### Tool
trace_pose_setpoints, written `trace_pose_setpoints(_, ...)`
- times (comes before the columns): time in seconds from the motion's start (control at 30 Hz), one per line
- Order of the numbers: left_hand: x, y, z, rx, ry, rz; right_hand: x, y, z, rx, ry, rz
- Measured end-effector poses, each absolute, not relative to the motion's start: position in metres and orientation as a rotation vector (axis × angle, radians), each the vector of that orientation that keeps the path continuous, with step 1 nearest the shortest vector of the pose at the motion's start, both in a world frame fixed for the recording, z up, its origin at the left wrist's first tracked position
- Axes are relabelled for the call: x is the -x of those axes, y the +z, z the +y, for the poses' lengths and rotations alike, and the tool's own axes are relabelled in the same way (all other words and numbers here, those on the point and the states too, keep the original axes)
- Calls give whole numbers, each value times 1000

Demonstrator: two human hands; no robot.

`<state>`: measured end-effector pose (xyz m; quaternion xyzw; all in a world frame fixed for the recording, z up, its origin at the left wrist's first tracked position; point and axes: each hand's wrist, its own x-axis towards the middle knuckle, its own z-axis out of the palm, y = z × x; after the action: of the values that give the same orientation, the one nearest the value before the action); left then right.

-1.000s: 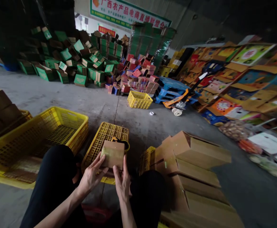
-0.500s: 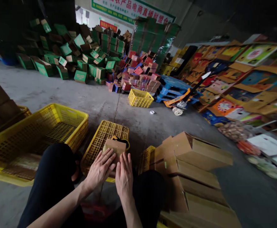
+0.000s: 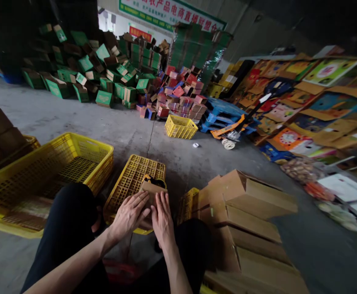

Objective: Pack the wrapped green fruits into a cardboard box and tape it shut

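Note:
A small brown cardboard box (image 3: 152,188) lies on an upturned yellow crate (image 3: 132,179) in front of my knees. My left hand (image 3: 130,216) lies flat on the box, fingers stretched forward. Beside it, my right hand (image 3: 162,218) presses down on the same box with its fingers out and close together. A black and yellow tape dispenser (image 3: 154,181) shows just behind the box on the crate. Most of the box is hidden under my hands.
A large yellow crate (image 3: 56,163) stands at the left, brown boxes (image 3: 1,134) beyond it. A stack of flat brown cartons (image 3: 251,212) sits at my right. Farther off are a yellow basket (image 3: 180,127), a pallet jack (image 3: 233,132) and heaps of green and red boxes (image 3: 111,77).
The box, held up between both hands a second ago, has come down onto the upturned crate. Both hands now lie flat over it.

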<state>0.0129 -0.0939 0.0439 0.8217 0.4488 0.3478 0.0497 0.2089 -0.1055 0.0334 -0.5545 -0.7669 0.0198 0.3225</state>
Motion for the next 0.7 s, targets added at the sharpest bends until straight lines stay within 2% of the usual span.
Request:
trace_pose_setpoints(0.2, -24, 39, -94, -2442, 1145, 1487, -209, 34, -116, 1464, 121, -1915)
trace_pose_setpoints(0.47, -16, 39, -110, -2387, 1064, 1523, -208, 30, -153, 1506, 129, -1857)
trace_pose_setpoints(0.7, -1, 40, -105, -2636, 962, 1103, -197, 30, -150, 1575, 98, -1853)
